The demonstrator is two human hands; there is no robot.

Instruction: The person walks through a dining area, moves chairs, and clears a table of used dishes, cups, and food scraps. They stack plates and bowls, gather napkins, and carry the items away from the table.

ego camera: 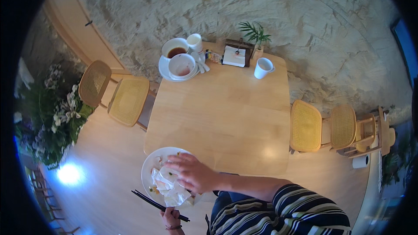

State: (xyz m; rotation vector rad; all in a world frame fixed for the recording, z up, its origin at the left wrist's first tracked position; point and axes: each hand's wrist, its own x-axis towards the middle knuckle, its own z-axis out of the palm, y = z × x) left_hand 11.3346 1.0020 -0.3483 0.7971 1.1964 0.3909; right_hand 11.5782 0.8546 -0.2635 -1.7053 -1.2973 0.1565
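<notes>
A white plate (148, 166) with crumpled napkins (169, 182) and food scraps lies at the table's near left corner, partly past its edge. Over the napkins and the plate's right part is my right hand (192, 174), fingers spread; whether it touches them cannot be told. My left hand (170, 217), with a bracelet at the wrist, is closed around black chopsticks (148, 199) at the plate's lower rim. Whether its fingers also support the plate is hidden.
Stacked bowls (182, 65), spoons and a paper cup (194, 41) stand at the table's back left. A white mug (264, 68), a napkin holder (234, 56) and a potted plant (256, 34) are at the back right. Rattan chairs (305, 125) flank the wooden table (222, 104).
</notes>
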